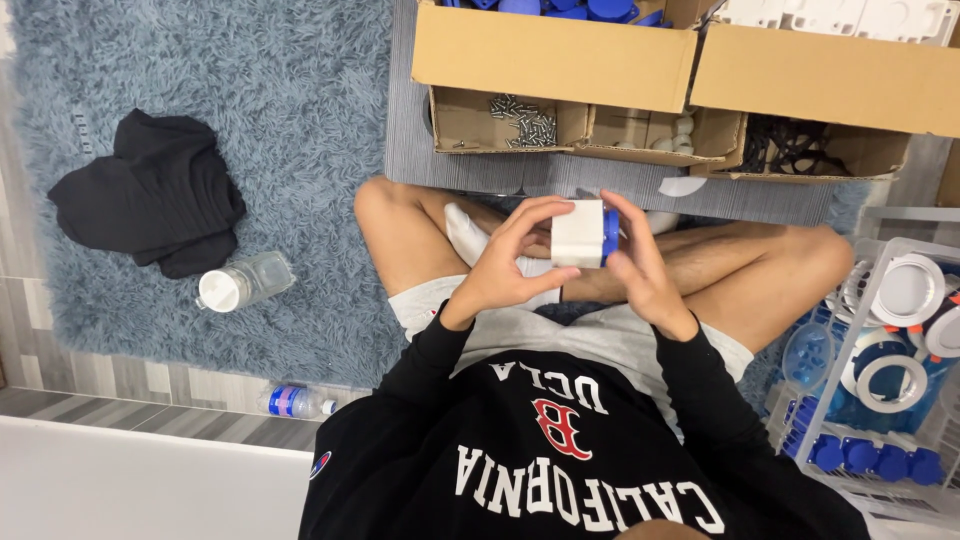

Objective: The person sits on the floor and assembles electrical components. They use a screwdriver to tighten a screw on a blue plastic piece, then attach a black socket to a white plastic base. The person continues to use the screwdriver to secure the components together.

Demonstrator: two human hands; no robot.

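At frame centre, above crossed legs, the left hand (505, 268) and right hand (640, 268) both grip a white block with blue cap (586, 233), steadying it from either side; cardboard boxes (560, 60) sit above.

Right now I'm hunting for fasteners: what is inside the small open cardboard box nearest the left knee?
The small cardboard box holds a loose pile of silvery screws toward its right side; the rest of its floor looks bare. The larger cardboard box above overhangs its back, so anything there is hidden.
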